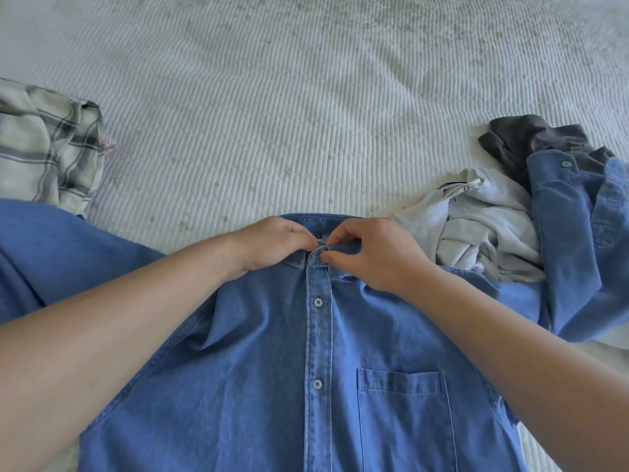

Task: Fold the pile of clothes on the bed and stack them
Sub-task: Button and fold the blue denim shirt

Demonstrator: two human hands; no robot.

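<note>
white ribbed bedspread [306, 107], denim shirt [265, 386]

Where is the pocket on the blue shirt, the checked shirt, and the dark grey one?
pocket [405, 413], head view, middle of its front.
checked shirt [44, 148], head view, its crumpled middle.
dark grey shirt [524, 137], head view, its top fold.

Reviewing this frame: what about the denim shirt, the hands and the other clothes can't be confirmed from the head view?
- Top collar button of the denim shirt: hidden under the fingertips of the left hand and right hand; fastened or not, unclear.
- Collar label: too small to read.
- Shirt hem: cut off by the bottom edge.
- Plaid garment: cut off by the left edge; folded or not, unclear.
- Dark garment: partly buried under the shirt's sleeve.
</note>
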